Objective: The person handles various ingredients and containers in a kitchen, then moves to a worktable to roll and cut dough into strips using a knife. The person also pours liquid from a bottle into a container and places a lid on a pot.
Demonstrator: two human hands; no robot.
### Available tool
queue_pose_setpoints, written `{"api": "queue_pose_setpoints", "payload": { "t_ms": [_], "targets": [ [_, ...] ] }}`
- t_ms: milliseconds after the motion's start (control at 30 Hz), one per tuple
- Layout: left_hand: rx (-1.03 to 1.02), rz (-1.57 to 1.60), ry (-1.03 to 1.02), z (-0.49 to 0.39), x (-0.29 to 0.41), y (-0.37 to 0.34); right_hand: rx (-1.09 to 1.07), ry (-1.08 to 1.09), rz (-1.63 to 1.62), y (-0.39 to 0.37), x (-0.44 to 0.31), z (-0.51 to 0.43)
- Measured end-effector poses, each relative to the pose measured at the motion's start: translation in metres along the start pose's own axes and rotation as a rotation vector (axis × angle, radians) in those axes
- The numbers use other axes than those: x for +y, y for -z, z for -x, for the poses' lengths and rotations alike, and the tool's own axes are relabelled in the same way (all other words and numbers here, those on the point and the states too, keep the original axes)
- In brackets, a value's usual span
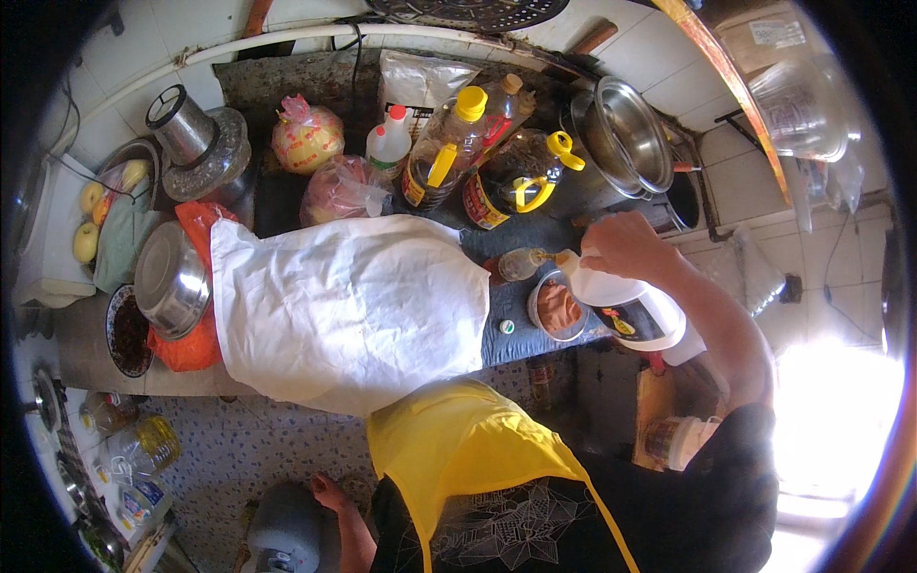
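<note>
My right hand (625, 243) grips the upper part of a large white plastic jug (637, 315) with a dark label. The jug is tilted with its neck to the left, right at the mouth of a small clear bottle (521, 265). Whether liquid is flowing is hard to make out. Just in front of them a round tub (534, 315) holds an orange-brown paste (559, 306). A small white and green cap (507, 326) lies on the dark counter cover (512, 349). Down by my side, my left hand (331, 494) hangs with curled fingers, beside a grey gas cylinder (285, 526).
A white cloth (351, 308) covers the counter's middle. Behind stand oil and sauce bottles (494, 190), a vinegar-like white bottle (389, 147) and tied bags (308, 140). Steel basins (630, 136) sit back right; a steel bowl (172, 279) rests on an orange bag (185, 351) at left.
</note>
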State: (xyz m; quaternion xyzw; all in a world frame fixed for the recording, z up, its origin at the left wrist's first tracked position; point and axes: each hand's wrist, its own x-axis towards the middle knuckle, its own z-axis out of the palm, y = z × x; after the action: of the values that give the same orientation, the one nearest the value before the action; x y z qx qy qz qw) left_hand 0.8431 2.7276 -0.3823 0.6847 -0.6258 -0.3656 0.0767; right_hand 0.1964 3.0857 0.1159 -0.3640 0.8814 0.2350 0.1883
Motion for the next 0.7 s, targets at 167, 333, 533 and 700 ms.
{"api": "queue_pose_setpoints", "payload": {
  "t_ms": [167, 333, 533, 700],
  "targets": [
    [-0.054, -0.011, 0.036, -0.004, -0.005, 0.002, -0.006, 0.002, 0.014, 0.003, -0.002, -0.001],
    [-0.107, -0.046, 0.118, -0.006, -0.005, 0.003, -0.034, -0.012, 0.013, 0.005, -0.004, -0.001],
    [-0.073, -0.125, 0.063, 0.001, 0.006, 0.005, -0.027, -0.01, 0.014, 0.004, -0.004, 0.0],
    [0.026, -0.061, -0.035, 0.006, 0.011, 0.004, -0.03, -0.017, 0.025, 0.005, -0.006, -0.001]
  ]
}}
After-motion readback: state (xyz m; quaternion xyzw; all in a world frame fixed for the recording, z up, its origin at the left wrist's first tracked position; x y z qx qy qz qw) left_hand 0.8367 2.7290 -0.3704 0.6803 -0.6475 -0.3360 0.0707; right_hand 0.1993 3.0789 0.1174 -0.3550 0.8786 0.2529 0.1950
